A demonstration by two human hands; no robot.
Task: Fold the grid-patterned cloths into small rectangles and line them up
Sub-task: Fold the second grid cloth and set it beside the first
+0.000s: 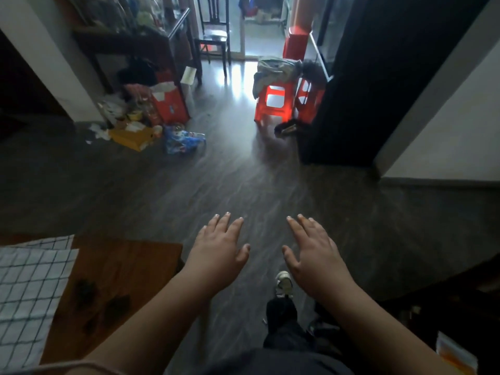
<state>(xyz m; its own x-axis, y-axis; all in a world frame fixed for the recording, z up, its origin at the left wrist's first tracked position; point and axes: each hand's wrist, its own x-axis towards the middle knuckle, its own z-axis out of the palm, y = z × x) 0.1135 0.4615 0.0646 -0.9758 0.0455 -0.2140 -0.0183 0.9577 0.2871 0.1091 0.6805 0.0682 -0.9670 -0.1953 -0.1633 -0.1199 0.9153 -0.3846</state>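
Observation:
White cloths with a dark grid pattern (29,290) lie at the lower left on a brown wooden table (124,272); a second gridded cloth (51,242) peeks out behind the first. My left hand (219,247) and my right hand (313,247) are both stretched forward over the dark floor, palms down, fingers straight and spread. Neither hand holds anything or touches the cloths. The hands are to the right of the table, apart from it.
Two red plastic stools (286,101) with clothes piled on top stand ahead at the right. Boxes, bags and clutter (151,123) lie by a shelf at the left. A dark chair (213,36) stands near the far doorway. My shoe (284,285) shows below my hands.

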